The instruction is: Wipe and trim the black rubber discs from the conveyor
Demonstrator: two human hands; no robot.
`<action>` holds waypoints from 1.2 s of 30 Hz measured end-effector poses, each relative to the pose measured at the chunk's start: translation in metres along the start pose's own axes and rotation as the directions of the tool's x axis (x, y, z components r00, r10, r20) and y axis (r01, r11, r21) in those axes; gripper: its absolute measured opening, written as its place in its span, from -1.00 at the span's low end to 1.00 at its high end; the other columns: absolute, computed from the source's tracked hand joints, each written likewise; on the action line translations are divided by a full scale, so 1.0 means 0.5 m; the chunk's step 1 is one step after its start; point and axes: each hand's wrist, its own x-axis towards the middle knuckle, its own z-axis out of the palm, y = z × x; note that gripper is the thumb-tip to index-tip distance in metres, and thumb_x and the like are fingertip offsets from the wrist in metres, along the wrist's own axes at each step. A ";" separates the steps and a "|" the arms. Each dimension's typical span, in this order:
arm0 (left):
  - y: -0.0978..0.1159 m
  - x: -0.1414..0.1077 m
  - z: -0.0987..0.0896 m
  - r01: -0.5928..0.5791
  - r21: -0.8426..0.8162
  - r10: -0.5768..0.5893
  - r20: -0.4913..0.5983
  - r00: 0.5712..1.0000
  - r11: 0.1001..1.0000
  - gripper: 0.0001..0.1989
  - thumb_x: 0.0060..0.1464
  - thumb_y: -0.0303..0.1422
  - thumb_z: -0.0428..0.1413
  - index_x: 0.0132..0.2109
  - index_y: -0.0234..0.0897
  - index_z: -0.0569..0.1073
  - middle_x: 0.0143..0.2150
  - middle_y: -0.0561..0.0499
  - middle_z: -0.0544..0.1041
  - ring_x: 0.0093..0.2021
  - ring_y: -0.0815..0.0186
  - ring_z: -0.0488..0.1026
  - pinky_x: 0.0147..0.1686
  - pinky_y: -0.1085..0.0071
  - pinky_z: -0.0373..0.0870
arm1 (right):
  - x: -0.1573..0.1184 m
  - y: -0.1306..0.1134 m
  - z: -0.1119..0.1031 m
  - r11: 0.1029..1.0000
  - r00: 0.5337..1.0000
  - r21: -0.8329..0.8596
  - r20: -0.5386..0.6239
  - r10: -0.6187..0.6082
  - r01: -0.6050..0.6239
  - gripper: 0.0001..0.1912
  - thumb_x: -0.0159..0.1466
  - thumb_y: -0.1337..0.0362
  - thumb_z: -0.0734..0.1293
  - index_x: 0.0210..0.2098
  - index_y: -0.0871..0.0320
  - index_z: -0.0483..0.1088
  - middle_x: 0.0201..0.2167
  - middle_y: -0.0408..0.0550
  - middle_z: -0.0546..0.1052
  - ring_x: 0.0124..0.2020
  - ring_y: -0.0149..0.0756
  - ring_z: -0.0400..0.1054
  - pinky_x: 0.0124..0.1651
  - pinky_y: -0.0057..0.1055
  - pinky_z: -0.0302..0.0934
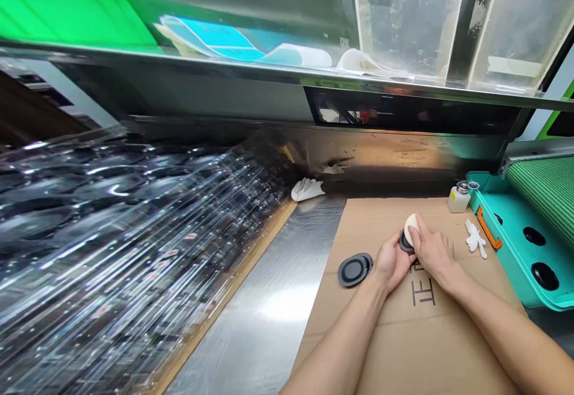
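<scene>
Over the cardboard sheet (376, 335), my left hand (391, 263) is closed around a dark round part (406, 244), seen only in part. My right hand (433, 251) pinches a cream-white round pad (411, 229), which lies against the dark part. To the left of my hands, a dark grey oval piece with a ringed centre (354, 269) rests on the cardboard. A crumpled white tissue (475, 239) lies to the right of my right hand.
Stacked clear plastic trays (134, 251) fill the left. At the right stand a small white bottle (458, 199) and a teal bin (520, 263) with black round pieces, beside a green conveyor belt (547, 186). A white glove-like item (307, 189) lies at the back. A metal shelf crosses above.
</scene>
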 end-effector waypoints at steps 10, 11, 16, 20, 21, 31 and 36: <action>-0.001 0.001 -0.012 -0.021 0.020 0.022 -0.046 0.999 1.000 -0.62 0.34 -0.25 -0.07 0.04 -0.42 0.50 0.08 -0.28 0.55 0.16 0.10 0.46 0.20 0.18 0.36 | -0.023 -0.021 0.010 1.000 0.997 -0.016 0.076 0.026 -0.025 -0.35 0.47 -0.06 -0.01 0.44 0.06 -0.07 -0.22 0.15 0.59 -0.20 -0.07 0.52 -0.08 -0.24 0.27; -0.001 0.001 -0.012 -0.020 0.024 0.021 -0.051 0.998 0.999 -0.62 0.34 -0.24 -0.07 0.02 -0.42 0.51 0.08 -0.28 0.56 0.16 0.10 0.46 0.20 0.18 0.36 | -0.024 -0.019 0.012 1.000 0.997 -0.009 0.076 0.015 -0.014 -0.35 0.46 -0.07 0.00 0.44 0.06 -0.07 -0.22 0.15 0.60 -0.20 -0.08 0.52 -0.08 -0.24 0.26; -0.004 0.001 -0.011 -0.034 0.089 0.037 -0.041 0.998 0.995 -0.64 0.34 -0.26 -0.07 -0.07 -0.40 0.53 0.04 -0.26 0.58 0.14 0.10 0.47 0.20 0.14 0.37 | 0.003 0.011 0.019 0.992 0.998 0.114 0.030 0.051 -0.054 -0.37 0.45 -0.09 0.04 0.40 0.06 0.06 -0.21 0.13 0.60 -0.18 -0.08 0.51 -0.07 -0.26 0.25; -0.007 0.004 -0.013 -0.091 0.121 0.097 -0.049 0.994 0.988 -0.72 0.32 -0.33 -0.03 -0.07 -0.41 0.52 0.02 -0.27 0.58 0.11 0.09 0.49 0.13 0.08 0.43 | 0.026 0.055 0.011 0.925 0.991 0.380 -0.115 0.068 -0.019 -0.50 0.43 -0.03 0.10 0.26 0.00 0.25 -0.13 0.02 0.61 -0.09 -0.13 0.49 -0.08 -0.35 0.26; -0.007 0.005 -0.014 -0.099 0.120 0.106 -0.049 0.993 0.988 -0.72 0.32 -0.32 -0.02 -0.06 -0.41 0.51 0.02 -0.27 0.58 0.10 0.09 0.49 0.12 0.07 0.44 | 0.025 0.062 0.010 0.896 0.989 0.442 -0.146 0.024 0.043 -0.53 0.43 -0.02 0.12 0.24 -0.01 0.27 -0.13 -0.02 0.61 -0.11 -0.15 0.50 -0.09 -0.37 0.26; -0.003 0.007 -0.015 -0.105 0.088 0.110 -0.053 0.993 0.991 -0.67 0.32 -0.29 -0.02 0.08 -0.37 0.47 0.03 -0.24 0.55 0.09 0.12 0.49 0.14 0.14 0.41 | 0.009 0.065 0.017 0.714 0.951 0.642 -0.084 -0.298 0.280 -0.69 0.30 0.20 0.27 -0.01 0.07 0.48 -0.15 -0.08 0.61 -0.14 -0.26 0.49 -0.06 -0.43 0.28; -0.005 0.006 -0.015 -0.090 0.131 0.097 -0.048 0.994 0.987 -0.68 0.30 -0.27 0.01 0.02 -0.38 0.50 0.00 -0.24 0.57 0.05 0.08 0.51 0.12 0.11 0.42 | 0.024 0.072 0.034 0.477 0.926 0.862 0.025 -0.377 0.171 -0.63 0.30 0.16 0.28 0.02 0.18 0.49 -0.22 -0.06 0.62 -0.29 -0.30 0.49 -0.26 -0.46 0.33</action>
